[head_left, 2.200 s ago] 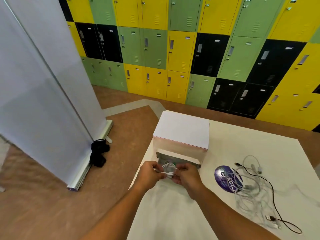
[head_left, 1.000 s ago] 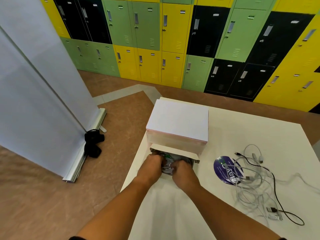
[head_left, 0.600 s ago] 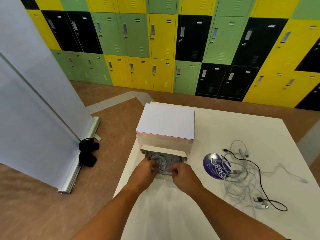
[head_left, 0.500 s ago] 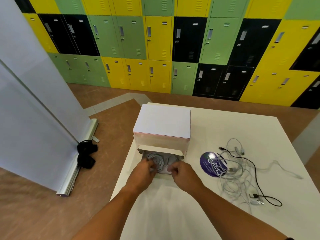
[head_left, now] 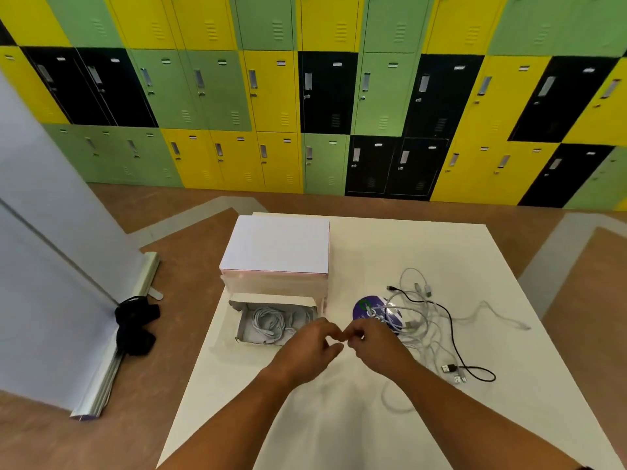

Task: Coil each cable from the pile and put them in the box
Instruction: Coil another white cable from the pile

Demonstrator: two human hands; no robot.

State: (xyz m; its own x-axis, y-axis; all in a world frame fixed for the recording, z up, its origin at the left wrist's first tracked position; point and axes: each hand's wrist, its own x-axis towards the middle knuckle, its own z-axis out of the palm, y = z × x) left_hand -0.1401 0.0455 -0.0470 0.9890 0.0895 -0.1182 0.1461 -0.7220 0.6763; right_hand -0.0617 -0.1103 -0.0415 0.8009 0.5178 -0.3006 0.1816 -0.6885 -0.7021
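Head view: on a white desk [head_left: 373, 252], an open box [head_left: 238, 329] near the left edge holds coiled white cables [head_left: 268, 322]. Toward the right edge, a tangled pile [head_left: 417, 320] of white cables and one black cable [head_left: 454, 340] lies uncoiled. The left hand [head_left: 310, 344] and right hand [head_left: 373, 344] hover between box and pile with fingers loosely curled and fingertips nearly meeting. Whether they pinch a cable cannot be told. Some coiling appears done, but several cables remain.

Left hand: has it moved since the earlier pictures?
Yes. The left hand has drawn out of the box, rightward toward the cable pile, beside the right hand.
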